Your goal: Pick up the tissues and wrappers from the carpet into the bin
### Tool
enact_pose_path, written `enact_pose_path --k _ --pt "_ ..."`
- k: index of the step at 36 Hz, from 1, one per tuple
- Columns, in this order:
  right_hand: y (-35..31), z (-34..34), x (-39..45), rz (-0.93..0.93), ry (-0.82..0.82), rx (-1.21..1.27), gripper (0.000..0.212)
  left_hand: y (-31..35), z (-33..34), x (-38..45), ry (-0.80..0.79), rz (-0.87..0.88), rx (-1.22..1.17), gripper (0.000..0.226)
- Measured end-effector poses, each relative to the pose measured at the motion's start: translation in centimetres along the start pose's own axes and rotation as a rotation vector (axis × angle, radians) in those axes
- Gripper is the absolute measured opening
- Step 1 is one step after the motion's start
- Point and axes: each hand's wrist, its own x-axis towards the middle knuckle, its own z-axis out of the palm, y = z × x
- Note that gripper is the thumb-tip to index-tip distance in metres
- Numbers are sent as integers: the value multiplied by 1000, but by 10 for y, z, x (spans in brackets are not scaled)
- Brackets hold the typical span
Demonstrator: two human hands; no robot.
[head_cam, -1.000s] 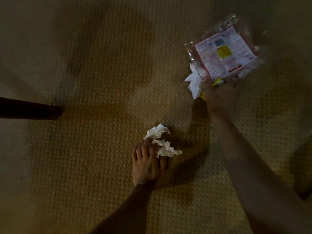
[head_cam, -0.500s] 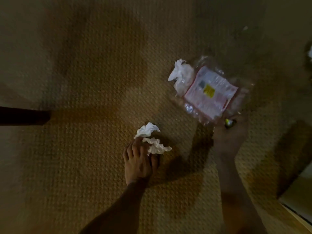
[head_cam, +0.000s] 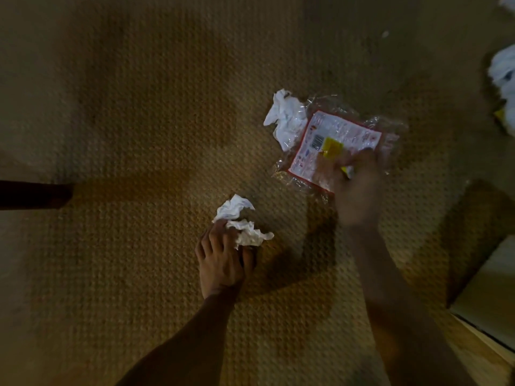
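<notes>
My left hand (head_cam: 223, 263) rests low on the beige carpet (head_cam: 139, 121) with its fingers closed on crumpled white tissues (head_cam: 241, 221). My right hand (head_cam: 354, 188), blurred, holds a clear plastic wrapper (head_cam: 334, 140) with a red-bordered white label, a small yellow wrapper (head_cam: 331, 146) and a white tissue (head_cam: 287, 118) bunched at its left edge. More white tissues (head_cam: 504, 71) lie on the carpet at the far right edge.
A dark furniture leg (head_cam: 33, 195) juts in from the left edge. A pale cardboard box edge (head_cam: 490, 307) shows at the lower right. A small white scrap (head_cam: 385, 34) lies on the carpet near the top right.
My right hand has come down and toward me with the wrapper bundle. The view has swung right, bringing the box edge and more tissues into sight. My left hand keeps its hold on the tissues.
</notes>
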Motion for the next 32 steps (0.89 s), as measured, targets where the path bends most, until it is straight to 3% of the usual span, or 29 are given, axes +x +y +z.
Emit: enact_pose_path --k 3,6,15,22,28,32 --pt "0 18 23 -15 -57 -32 21 1 0 -1 12 -10 -27 54" --pt "10 28 32 -74 1 -128 29 1 1 -1 21 21 -23 53" --pt "18 51 19 -52 -107 -370 75 -2 7 -1 63 17 -30 54" --pt "28 47 10 -52 -235 -335 104 -4 13 -1 87 20 -14 55" --pt "32 42 4 -48 -247 -365 105 -4 13 -1 97 24 5 54" --pt "31 46 -3 -49 -153 -317 88 -6 15 -1 117 36 6 53"
